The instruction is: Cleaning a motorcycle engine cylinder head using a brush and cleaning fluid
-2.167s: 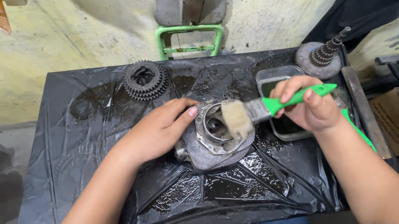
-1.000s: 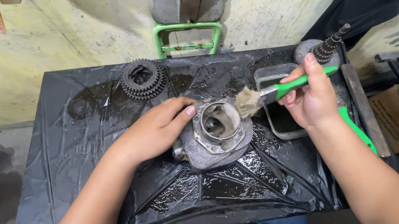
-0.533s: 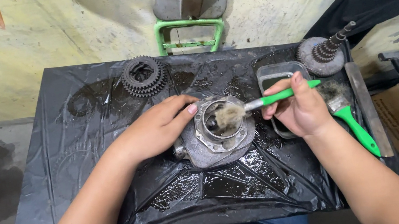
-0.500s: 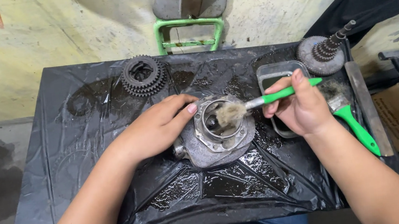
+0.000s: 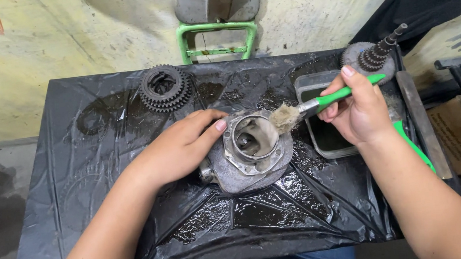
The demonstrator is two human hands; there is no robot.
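Observation:
A grey metal housing with a round bore point(image 5: 251, 151) lies in the middle of a table wrapped in wet black plastic sheet point(image 5: 104, 177). My left hand point(image 5: 178, 147) rests on the housing's left side and steadies it, fingertips at the bore's rim. My right hand point(image 5: 357, 111) grips a green-handled paintbrush point(image 5: 319, 104). Its dirty bristles touch the upper right rim of the bore.
A stacked gear cluster point(image 5: 164, 88) sits at the back left. A rectangular tray of dark liquid point(image 5: 320, 115) stands right of the housing, a geared shaft point(image 5: 376, 57) behind it. A second green handle point(image 5: 413, 144) lies under my right wrist. A green metal frame point(image 5: 219, 39) stands beyond the table.
The brush has come out of the bore and shifted right onto its upper right rim. My left hand has stayed on the housing.

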